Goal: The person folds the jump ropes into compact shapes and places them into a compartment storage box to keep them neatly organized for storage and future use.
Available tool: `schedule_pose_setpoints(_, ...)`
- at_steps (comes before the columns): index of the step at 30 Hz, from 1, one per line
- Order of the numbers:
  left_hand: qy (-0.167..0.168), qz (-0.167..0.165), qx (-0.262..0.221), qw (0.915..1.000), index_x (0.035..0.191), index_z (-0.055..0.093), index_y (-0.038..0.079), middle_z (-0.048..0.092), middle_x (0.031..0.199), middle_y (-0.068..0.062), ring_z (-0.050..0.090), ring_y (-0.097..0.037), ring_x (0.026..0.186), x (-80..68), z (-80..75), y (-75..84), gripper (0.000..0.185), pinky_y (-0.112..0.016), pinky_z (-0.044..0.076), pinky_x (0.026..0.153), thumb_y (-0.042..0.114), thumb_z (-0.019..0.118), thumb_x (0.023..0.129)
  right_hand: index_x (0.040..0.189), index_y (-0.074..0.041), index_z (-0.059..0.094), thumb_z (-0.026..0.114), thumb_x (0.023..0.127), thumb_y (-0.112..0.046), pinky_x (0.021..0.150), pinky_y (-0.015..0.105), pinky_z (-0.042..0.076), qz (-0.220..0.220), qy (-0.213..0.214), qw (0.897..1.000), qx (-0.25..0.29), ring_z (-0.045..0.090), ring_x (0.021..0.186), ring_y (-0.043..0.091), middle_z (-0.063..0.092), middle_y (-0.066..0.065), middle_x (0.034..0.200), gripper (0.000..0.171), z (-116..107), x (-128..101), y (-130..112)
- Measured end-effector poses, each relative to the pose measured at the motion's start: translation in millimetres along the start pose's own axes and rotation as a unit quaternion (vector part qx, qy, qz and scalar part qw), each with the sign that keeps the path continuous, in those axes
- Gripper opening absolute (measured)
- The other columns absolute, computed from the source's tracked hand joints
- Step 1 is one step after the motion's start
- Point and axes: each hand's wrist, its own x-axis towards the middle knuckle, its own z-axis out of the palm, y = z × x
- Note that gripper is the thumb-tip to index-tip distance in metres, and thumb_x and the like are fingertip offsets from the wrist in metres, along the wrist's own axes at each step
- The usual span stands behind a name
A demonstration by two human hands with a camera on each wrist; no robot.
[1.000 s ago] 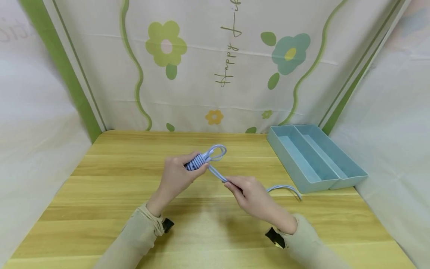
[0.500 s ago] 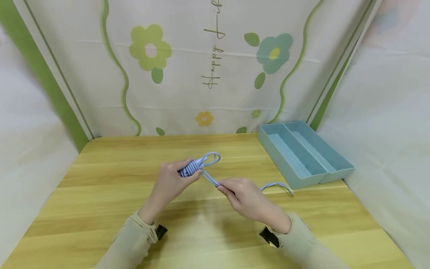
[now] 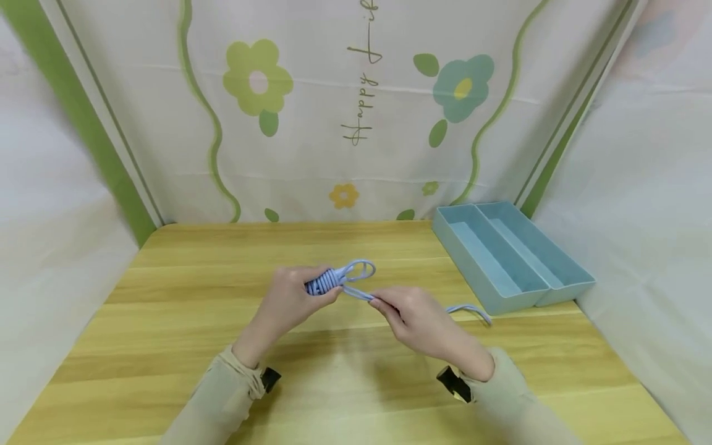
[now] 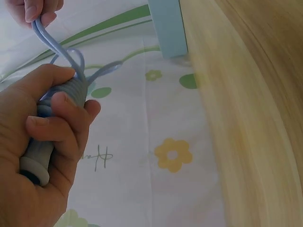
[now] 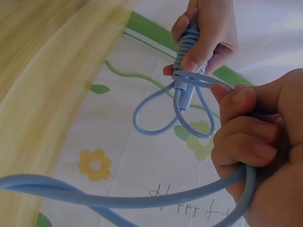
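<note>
My head cam sits above and behind the left hand (image 3: pixel 286 300) and right hand (image 3: pixel 419 322), angled forward and down over the table (image 3: pixel 334 377) to the printed cloth (image 3: pixel 311 142) beyond. Both wrist cams are way closer, tilted, facing that cloth too, each right up on its own hand. All my feeds share the blue cord (image 3: pixel 325 282).

1. Left sleeve (image 3: pixel 208 402): long, plain, pale beige cloth; left cuff (image 3: pixel 245 369) bunched into soft creases.
2. Right sleeve (image 3: pixel 517 408): same pale beige; right cuff (image 3: pixel 503 366) rounder, smoother.
3. Left block (image 3: pixel 271 379): small, black, at cuff's inner edge.
4. Right block (image 3: pixel 452 382): likewise black, angular; small yellowish patch (image 3: pixel 461 397) near lower end.
5. Left hand (image 3: pixel 288 298), right hand (image 3: pixel 417 322): bare.
</note>
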Motion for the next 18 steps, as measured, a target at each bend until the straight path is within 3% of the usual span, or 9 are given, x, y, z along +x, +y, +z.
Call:
schedule_pose_setpoints(5,-0.074,0.011,-0.015,0.9971,0.102,0.075,0.004,0.071,0.084,-0.001,0.058,-0.002,0.060,-0.1,0.2,-0.5,0.026,-0.015,0.048,0.051,0.020,0.082,0.082,0.092,-0.008,0.067,0.065,0.094,-0.005,0.052,0.017,0.041,-0.040,-0.006,0.999,-0.037,0.043,0.058,0.002,0.055,-0.007,0.074,0.005,-3.0,1.6,0.8)
schedule_pose_setpoints(10,-0.138,0.037,-0.033,0.9893,0.103,0.074,0.006,0.071,0.088,0.001,0.059,-0.002,0.065,2.6,-1.1,2.0,0.023,-0.016,0.049,0.056,0.018,0.080,0.085,0.094,-0.008,0.066,0.063,0.095,-0.005,0.052,0.016,0.040,-0.080,-0.027,0.996,-0.035,0.042,0.057,0.001,0.055,-0.007,0.074,0.004,-7.0,3.5,2.3)
schedule_pose_setpoints(18,-0.197,0.085,0.087,0.9729,0.105,0.075,0.009,0.071,0.091,0.000,0.061,-0.005,0.070,24.9,-0.8,16.1,0.037,-0.018,0.048,0.058,0.035,0.084,0.080,0.095,-0.005,0.068,0.065,0.095,-0.006,0.056,0.020,0.044,-0.117,-0.049,0.991,-0.039,0.047,0.059,0.004,0.060,-0.004,0.077,0.003,-19.7,18.6,13.5)
